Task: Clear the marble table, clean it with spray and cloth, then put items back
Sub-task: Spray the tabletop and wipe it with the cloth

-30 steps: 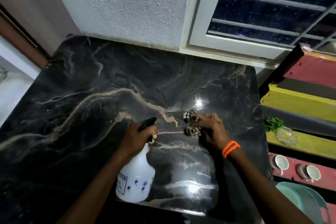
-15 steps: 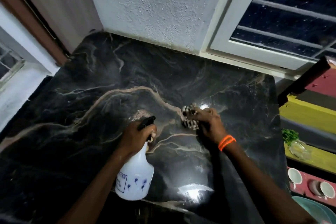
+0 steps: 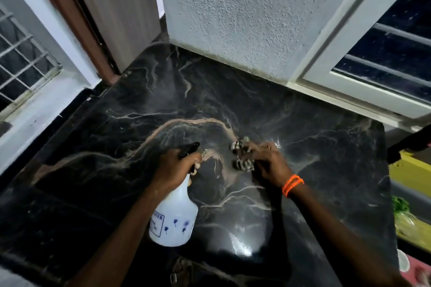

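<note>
While the dark marble worktop (image 3: 130,170) lies bare of ornaments, the cleaning stage looks to be the one in hand. At the far left a barred window (image 3: 21,63) and a brown door frame (image 3: 77,25) stand beyond the worktop's edge. Next comes the left hand (image 3: 173,168), its grip curled round the neck of the white spray bottle (image 3: 173,219), with the black nozzle (image 3: 189,148) pointing away over the marble. The bottle is tilted and seems to hang above the near part of the worktop. It is thin plastic and probably light, so the neck is the natural place to hold it; a wet neck could slip. How full it is cannot be told.

Just right of the nozzle, the right hand (image 3: 268,165) is closed on a bunched cloth (image 3: 242,155), patterned light and dark, and presses it to the marble near the middle. The cloth is soft and will crumple under any grip, so a full handful suits it best. Most of it is buried under the fingers, and its size and pattern are hard to make out. An orange band (image 3: 292,185) circles that wrist.

Farther right, a window frame (image 3: 363,91) meets the wall, and painted slats (image 3: 410,170) at the picture's edge carry things cut off and too blurred to name.
</note>
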